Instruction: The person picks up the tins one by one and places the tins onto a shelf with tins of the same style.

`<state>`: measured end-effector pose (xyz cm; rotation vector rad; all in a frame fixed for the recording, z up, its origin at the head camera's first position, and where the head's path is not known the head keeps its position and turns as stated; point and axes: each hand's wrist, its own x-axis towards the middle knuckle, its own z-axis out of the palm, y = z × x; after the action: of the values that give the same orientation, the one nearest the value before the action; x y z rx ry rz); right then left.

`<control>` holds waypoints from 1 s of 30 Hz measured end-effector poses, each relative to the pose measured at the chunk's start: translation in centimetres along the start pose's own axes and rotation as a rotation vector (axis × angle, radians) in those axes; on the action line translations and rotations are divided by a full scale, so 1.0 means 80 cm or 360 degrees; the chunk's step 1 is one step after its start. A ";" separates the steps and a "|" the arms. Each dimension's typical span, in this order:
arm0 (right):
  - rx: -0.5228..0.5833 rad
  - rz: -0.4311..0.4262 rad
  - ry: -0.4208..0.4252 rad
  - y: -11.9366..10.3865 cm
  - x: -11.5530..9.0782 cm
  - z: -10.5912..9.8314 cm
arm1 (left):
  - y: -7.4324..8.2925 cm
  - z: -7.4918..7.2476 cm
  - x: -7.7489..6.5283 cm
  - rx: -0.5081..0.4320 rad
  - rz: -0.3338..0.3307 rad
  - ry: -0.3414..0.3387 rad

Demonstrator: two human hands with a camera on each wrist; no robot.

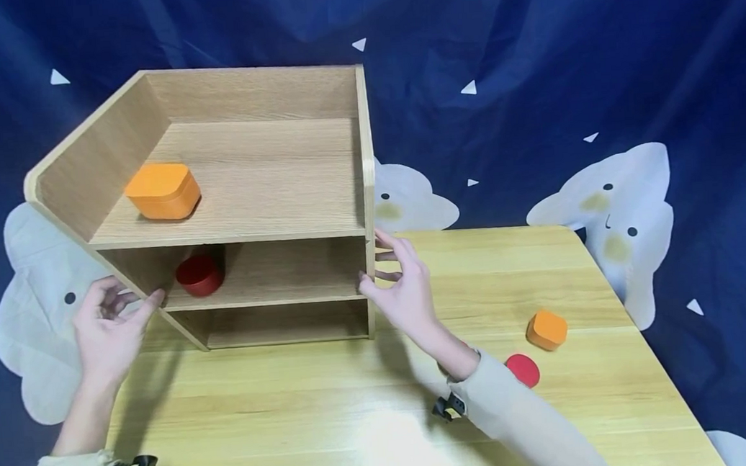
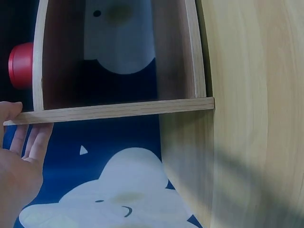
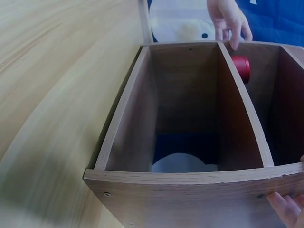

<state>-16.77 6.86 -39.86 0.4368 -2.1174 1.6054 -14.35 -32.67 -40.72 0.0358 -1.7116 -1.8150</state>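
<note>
A wooden desktop shelf [image 1: 278,178] with three levels stands on the table, and both my hands hold it by its side panels. My left hand [image 1: 110,327] pinches the front edge of the left panel, thumb inside and fingers outside, as the left wrist view shows. On the right panel, my right hand [image 1: 405,285] has its thumb at the front edge and its other fingers along the outer face. An orange lidded box [image 1: 164,192] sits on the top level at the left. Below it, a red round container [image 1: 200,275] rests on the middle level, near the left panel.
On the light wooden table [image 1: 262,414], a smaller orange box [image 1: 546,330] lies to the right. Beside it is a red round object [image 1: 522,370], partly hidden by my right sleeve. A dark blue curtain [image 1: 495,22] with cloud prints hangs behind the table.
</note>
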 end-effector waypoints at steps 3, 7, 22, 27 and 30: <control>0.0001 0.0018 0.0013 0.002 -0.002 -0.007 | 0.000 0.005 -0.003 -0.0048 0.0017 -0.0033; 0.0004 0.0038 0.0029 0.004 -0.003 -0.016 | -0.001 0.010 -0.005 -0.0070 0.0026 -0.0071; 0.0037 0.0036 0.0057 0.010 -0.004 -0.050 | 0.002 0.038 -0.018 -0.0114 0.0016 -0.0149; 0.0056 0.0029 0.0060 0.011 -0.006 -0.064 | 0.004 0.049 -0.026 -0.0136 0.0013 -0.0188; 0.0057 0.0034 0.0067 0.013 -0.006 -0.073 | 0.005 0.055 -0.030 -0.0120 0.0017 -0.0225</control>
<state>-15.92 12.79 -39.64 0.3895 -2.0718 1.6521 -14.16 -27.63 -40.62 -0.1361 -1.7335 -1.9119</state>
